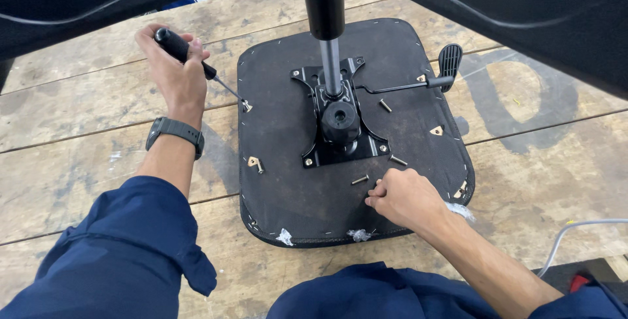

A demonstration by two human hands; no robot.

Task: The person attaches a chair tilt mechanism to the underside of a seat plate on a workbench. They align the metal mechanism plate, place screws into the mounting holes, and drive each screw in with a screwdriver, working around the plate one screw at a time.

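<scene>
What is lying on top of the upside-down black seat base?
On the seat base sit a black metal mechanism plate with gas cylinder, a lever and loose screws. The right hand rests there, covering whatever is under it.

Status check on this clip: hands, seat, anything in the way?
Left hand grips screwdriver, tip at seat-edge bracket. Right hand rests on upturned seat base beside loose screw. Nothing blocking.

Seat pan (288,194) on bench (78,129); mech plate (340,123) at centre, loose screws (360,179) in front, lever (450,60) to right.
</scene>
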